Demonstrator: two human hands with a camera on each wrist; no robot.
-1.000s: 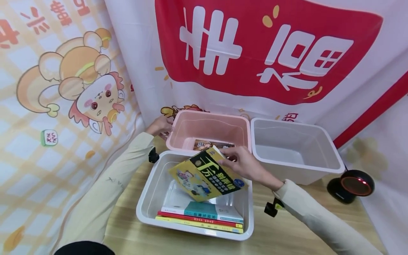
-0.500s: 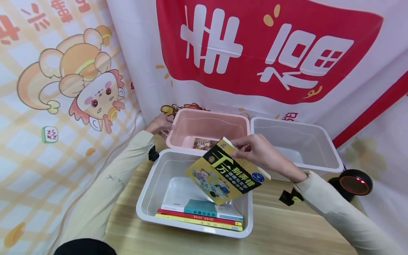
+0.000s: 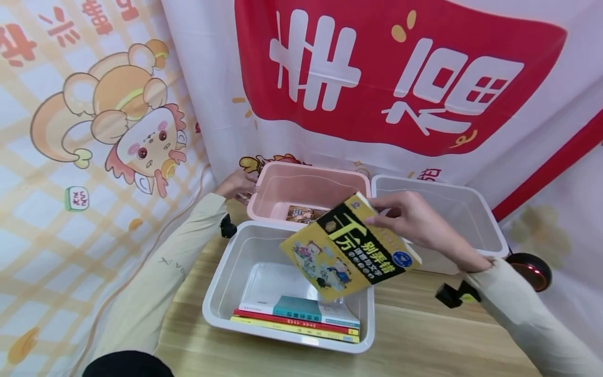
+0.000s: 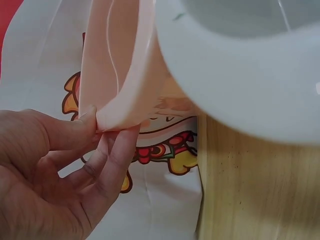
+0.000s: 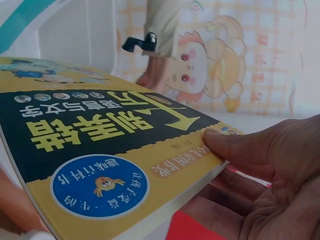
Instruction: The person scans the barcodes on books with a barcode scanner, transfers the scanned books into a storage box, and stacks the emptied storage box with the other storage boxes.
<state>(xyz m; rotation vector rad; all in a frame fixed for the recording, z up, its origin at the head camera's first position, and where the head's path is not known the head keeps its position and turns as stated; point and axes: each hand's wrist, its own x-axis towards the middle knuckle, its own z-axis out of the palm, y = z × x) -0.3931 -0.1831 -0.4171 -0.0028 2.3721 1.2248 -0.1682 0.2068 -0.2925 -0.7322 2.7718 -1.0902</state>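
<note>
My right hand (image 3: 414, 220) pinches a yellow book (image 3: 348, 251) by its top edge, thumb on the cover and fingers behind. The book hangs tilted over the right part of the near grey bin (image 3: 221, 267); its black title band and blue round badge (image 5: 100, 186) show in the right wrist view. With thumb and fingertips, my left hand (image 4: 60, 170) pinches the rim of the pink bin (image 4: 127, 95) at its left end. Inside the near bin, a white-and-teal book (image 3: 299, 310), a red book (image 3: 297, 320) and a yellow-spined book (image 3: 292, 330) lie along the front wall.
A dark-covered book (image 3: 301, 213) lies in the pink bin, partly hidden by the held book. Behind my right hand stands another grey bin (image 3: 494, 225). A black round device (image 3: 532, 271) sits at the right, and a printed cloth (image 3: 301, 131) hangs behind the bins.
My right hand has carried the yellow book rightward and up from inside the near grey bin. My left hand stays at the pink bin's rim.
</note>
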